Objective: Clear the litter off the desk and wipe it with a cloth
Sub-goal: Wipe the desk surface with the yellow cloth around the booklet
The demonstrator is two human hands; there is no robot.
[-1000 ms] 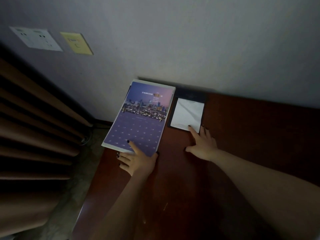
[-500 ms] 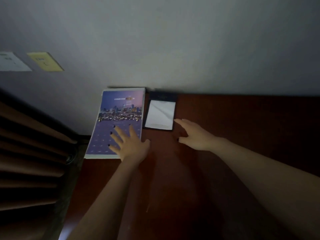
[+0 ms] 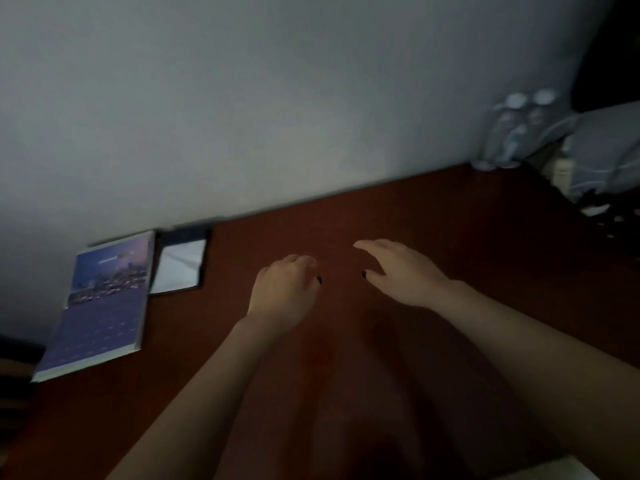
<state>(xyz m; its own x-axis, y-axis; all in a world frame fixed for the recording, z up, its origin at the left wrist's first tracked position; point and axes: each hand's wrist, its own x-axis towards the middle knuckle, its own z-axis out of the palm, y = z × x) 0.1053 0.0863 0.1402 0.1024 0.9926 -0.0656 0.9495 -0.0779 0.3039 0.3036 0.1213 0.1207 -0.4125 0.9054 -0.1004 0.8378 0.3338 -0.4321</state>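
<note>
Your left hand (image 3: 284,296) hangs over the dark red-brown surface (image 3: 346,393), well to the right of the purple booklet (image 3: 104,306). It is palm down, its fingers loosely curled with nothing in them. Your right hand (image 3: 401,271) is farther right of the booklet again, near the left one but apart from it. Its fingers are stretched out and relaxed, and it too carries nothing. You cannot tell from this view whether either hand touches the surface.

The booklet lies flat at the surface's left end, its top edge close to the pale wall (image 3: 277,98), with a city skyline photo on its upper half. Just right of the booklet, side by side with it, lies a white notepad (image 3: 180,265) in a dark holder.

Far to the right of the booklet, a few small pale scraps (image 3: 594,210) lie scattered on the surface, too blurred to identify. Also far right of the booklet, up by the wall, stand what look like two clear plastic bottles (image 3: 509,129). A bluish-grey bundle (image 3: 609,150) sits farther right still.
</note>
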